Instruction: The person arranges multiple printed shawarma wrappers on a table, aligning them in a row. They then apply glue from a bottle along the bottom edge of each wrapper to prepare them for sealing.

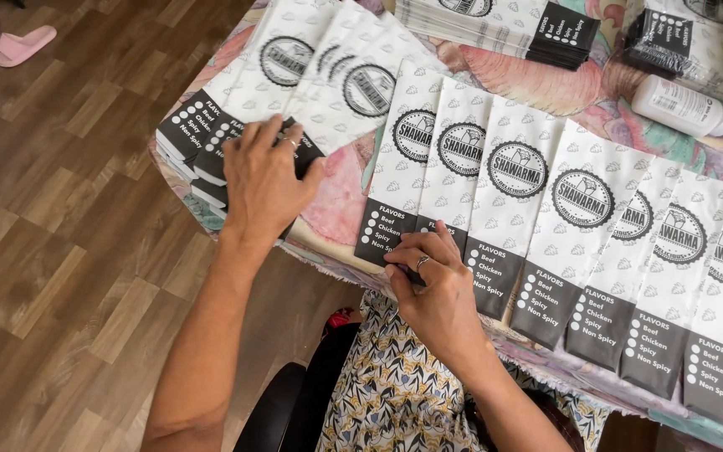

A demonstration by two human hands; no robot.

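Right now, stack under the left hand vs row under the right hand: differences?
The stack lies piled and thick; the row is fanned out, single bags overlapping. The left hand lies flat on the stack; the right hand pinches a row bag's dark end. Both are identical white printed paper bags.

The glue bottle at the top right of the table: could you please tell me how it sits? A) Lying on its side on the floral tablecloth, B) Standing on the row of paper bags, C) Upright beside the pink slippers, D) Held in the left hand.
A: the white glue bottle with a red tip lies on its side on the floral tablecloth, apart from both hands.
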